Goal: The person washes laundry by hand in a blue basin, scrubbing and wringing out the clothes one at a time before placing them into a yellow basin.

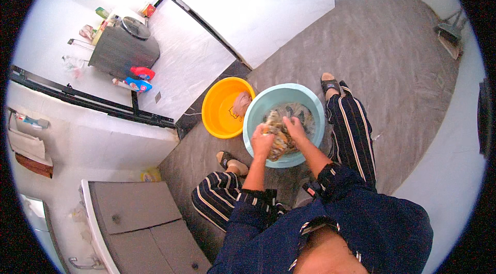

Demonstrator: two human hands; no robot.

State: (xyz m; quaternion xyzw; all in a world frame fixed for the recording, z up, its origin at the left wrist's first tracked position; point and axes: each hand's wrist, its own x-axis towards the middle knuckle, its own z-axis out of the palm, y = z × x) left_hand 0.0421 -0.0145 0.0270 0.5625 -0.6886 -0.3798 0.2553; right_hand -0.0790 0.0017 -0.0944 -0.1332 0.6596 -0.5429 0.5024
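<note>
A wet, multicoloured patterned cloth (280,142) is bunched between my two hands over a light blue basin (264,99). My left hand (262,141) closes around the cloth's left side. Gripping its right side is my right hand (294,129), set a little farther from me. More dark and pale patterned fabric (302,114) lies in the water behind the hands. Some of the cloth is blurred, and my fingers hide part of it. The basin stands on the floor between my feet.
A yellow basin (209,114) holding a pinkish cloth (241,103) touches the blue one on the left. Beyond a dark threshold are a grey washing machine (124,49) and a blue detergent package (138,85). A grey cabinet (135,206) stands near left; a dustpan (450,33) leans far right.
</note>
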